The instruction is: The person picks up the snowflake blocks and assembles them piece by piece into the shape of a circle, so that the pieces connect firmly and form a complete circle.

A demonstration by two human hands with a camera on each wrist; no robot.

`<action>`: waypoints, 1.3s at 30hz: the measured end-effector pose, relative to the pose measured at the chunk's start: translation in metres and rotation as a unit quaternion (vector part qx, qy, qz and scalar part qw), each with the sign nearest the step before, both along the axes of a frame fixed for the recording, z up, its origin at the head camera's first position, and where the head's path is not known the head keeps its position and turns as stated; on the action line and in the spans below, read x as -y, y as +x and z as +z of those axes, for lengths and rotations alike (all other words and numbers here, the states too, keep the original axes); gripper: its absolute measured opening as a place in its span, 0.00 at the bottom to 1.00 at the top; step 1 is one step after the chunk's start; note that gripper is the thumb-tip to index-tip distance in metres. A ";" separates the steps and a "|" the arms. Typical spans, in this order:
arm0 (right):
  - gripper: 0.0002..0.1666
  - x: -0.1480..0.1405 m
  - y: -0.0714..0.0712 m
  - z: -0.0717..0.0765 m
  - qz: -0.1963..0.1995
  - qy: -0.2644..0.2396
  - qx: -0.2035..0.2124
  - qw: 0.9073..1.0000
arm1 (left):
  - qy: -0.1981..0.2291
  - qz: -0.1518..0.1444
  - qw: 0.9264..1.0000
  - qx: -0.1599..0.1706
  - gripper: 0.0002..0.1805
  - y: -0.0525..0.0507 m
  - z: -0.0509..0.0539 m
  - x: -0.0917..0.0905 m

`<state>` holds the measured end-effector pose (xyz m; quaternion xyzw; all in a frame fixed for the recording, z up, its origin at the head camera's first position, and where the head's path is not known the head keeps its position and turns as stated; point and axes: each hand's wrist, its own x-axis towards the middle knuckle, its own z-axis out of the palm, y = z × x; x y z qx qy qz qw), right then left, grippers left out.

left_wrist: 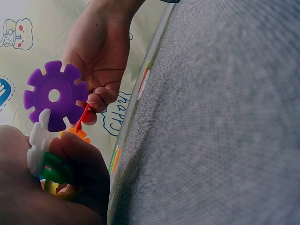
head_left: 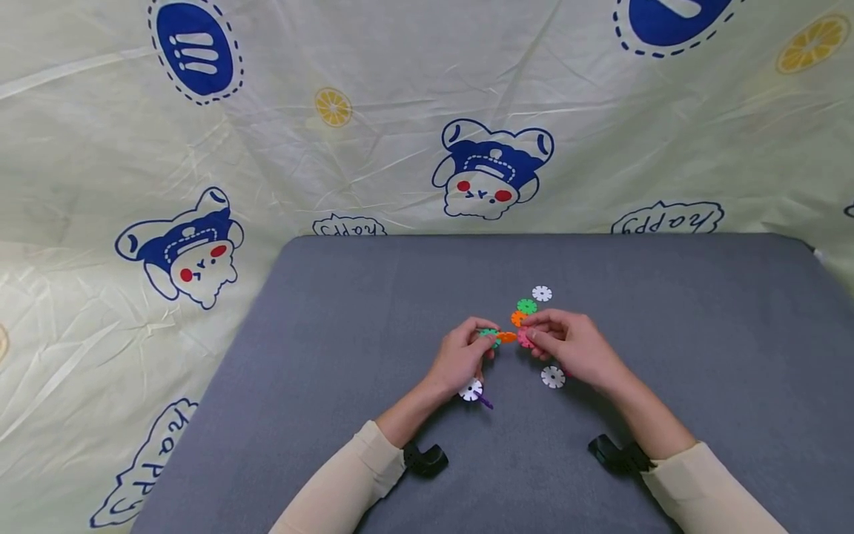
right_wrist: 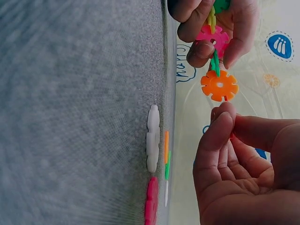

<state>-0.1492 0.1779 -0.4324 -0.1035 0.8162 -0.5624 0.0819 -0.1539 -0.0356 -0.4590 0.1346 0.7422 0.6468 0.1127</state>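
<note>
My left hand (head_left: 460, 357) grips a chain of notched plastic discs slotted together. A purple disc (left_wrist: 68, 101), a white disc (left_wrist: 38, 150) and a green disc (left_wrist: 57, 168) show at one end. Toward the other end come a yellow disc (right_wrist: 212, 19), a pink disc (right_wrist: 220, 36), a green disc (right_wrist: 215, 64) and an orange disc (right_wrist: 220, 86). My right hand (head_left: 577, 347) pinches a red disc (head_left: 525, 338) at the orange disc's notched edge. Fingertips hide most of the red disc in the right wrist view; whether the two are joined, I cannot tell.
Loose on the grey table (head_left: 373, 297) lie a white disc (head_left: 543, 294), a green disc (head_left: 527, 306) and an orange disc (head_left: 519, 318) beyond my hands. Nearer, another white disc (head_left: 553, 377) lies by my right wrist, beside a pinkish-red disc (right_wrist: 151, 201).
</note>
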 end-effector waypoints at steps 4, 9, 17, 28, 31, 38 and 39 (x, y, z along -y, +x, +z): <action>0.15 0.000 0.000 0.000 0.004 -0.001 0.005 1.000 | -0.005 -0.001 1.000 -0.002 0.11 0.000 0.001 -0.001; 0.15 0.001 0.001 0.000 0.010 0.002 0.009 1.000 | -0.014 -0.008 1.000 -0.012 0.11 0.002 0.003 -0.001; 0.14 0.001 0.002 0.002 0.011 -0.010 0.012 1.000 | -0.022 -0.034 0.999 -0.021 0.11 0.003 0.003 0.000; 0.09 0.004 0.006 0.003 0.017 0.007 -0.011 1.000 | -0.049 -0.042 0.998 -0.025 0.12 0.004 0.002 -0.002; 0.08 0.005 0.008 0.004 0.018 0.013 -0.017 1.000 | -0.054 -0.048 0.997 -0.032 0.12 0.005 0.002 -0.002; 0.08 0.009 0.011 0.006 0.005 0.042 -0.037 0.998 | -0.047 -0.032 0.998 -0.028 0.12 0.006 0.002 -0.004; 0.08 0.009 0.011 0.006 0.003 0.043 -0.036 0.998 | -0.047 -0.026 0.998 -0.027 0.12 0.006 0.002 -0.004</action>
